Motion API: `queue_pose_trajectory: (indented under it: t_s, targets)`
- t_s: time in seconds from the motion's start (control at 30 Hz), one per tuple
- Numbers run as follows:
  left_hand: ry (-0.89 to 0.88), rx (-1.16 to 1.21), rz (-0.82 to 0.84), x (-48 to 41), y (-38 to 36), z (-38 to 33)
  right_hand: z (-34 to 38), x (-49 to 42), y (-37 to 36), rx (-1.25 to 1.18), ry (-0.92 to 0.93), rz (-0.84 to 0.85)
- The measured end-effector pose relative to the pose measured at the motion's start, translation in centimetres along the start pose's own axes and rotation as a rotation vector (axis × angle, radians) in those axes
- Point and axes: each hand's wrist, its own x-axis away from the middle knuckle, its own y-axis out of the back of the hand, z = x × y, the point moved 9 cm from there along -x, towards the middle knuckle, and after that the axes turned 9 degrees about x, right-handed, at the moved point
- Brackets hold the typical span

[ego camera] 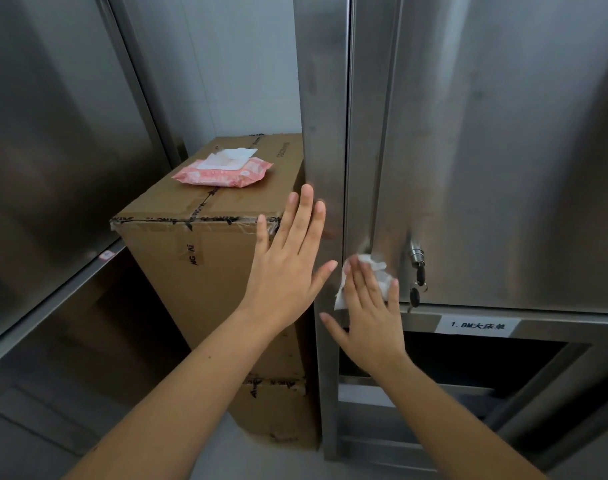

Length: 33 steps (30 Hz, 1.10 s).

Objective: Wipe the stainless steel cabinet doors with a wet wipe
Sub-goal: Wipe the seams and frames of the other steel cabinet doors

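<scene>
Though both flat-fingered, right hand (pixel 368 322) on one wet wipe (pixel 342 294), left hand (pixel 288 265) bare

A white label (pixel 477 325) on the steel rail (pixel 572 322) beneath the cabinet door (pixel 503 168) reads "1.8M大床单". The black lettering on the tape (pixel 191 251) of the cardboard box (pixel 164 278) is too broken to read.

Cabinet door (pixel 503 150) on the right; upright post (pixel 325 133) just left of it; cardboard box (pixel 205 271) beside the post, wall (pixel 226 64) behind; pack of wipes (pixel 223 171) on the box top; second cabinet (pixel 53 133) far left; wet wipe (pixel 365 282) under the right hand (pixel 368 317) at the door's lower left corner, left of the lock (pixel 417 261); label (pixel 477 325) on the rail below the door; open compartment (pixel 451 358) beneath the rail; left hand (pixel 288 261) before the box, at the post.
</scene>
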Motion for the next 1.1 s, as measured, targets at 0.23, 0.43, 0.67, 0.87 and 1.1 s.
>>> queue_pose_trajectory:
  t_s: [0.23, 0.43, 0.67, 0.87, 1.1]
  targets:
    - [0.006, 0.015, -0.002, -0.1, -0.2, 0.1, 0.0, -0.4, -0.1, 0.008, 0.038, 0.013]
    - [-0.006, 0.01, -0.006, -0.2, 0.0, 0.2, 0.3, 2.4, -3.2, -0.01, -0.002, 0.158]
    - [0.002, 0.03, 0.002, 0.0, -0.3, 0.0, -0.1, -0.7, 1.1, -0.038, -0.059, -0.024]
    - [0.003, 0.062, -0.017, 0.0, -0.3, 0.0, 0.1, 0.9, -1.2, -0.005, 0.017, 0.113]
    - [-0.017, 0.109, -0.013, 0.3, -0.9, 0.2, 0.6, 3.1, -2.8, 0.005, -0.046, 0.201]
